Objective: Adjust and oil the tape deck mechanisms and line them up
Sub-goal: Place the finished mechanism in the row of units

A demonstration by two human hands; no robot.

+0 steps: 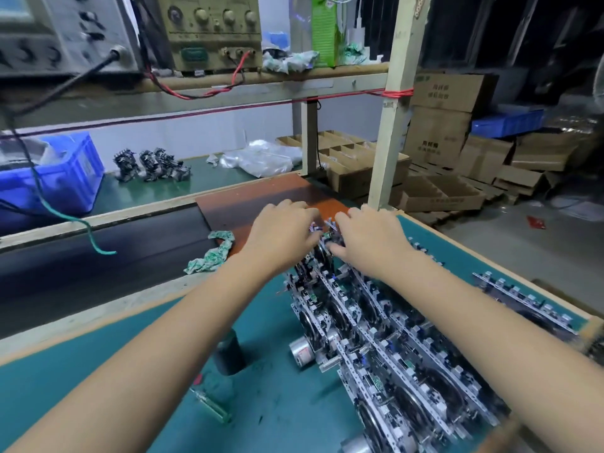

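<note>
Light: dim, cool, bluish room; the bench mat (98, 371) is evenly lit from above
Dark areas: upper right is nearly black; the conveyor belt (98, 256) is deep in shadow
Blur: both hands and the instruments on the upper shelf are soft
Distortion: wide-angle; posts and shelf edges bow towards the edges
</note>
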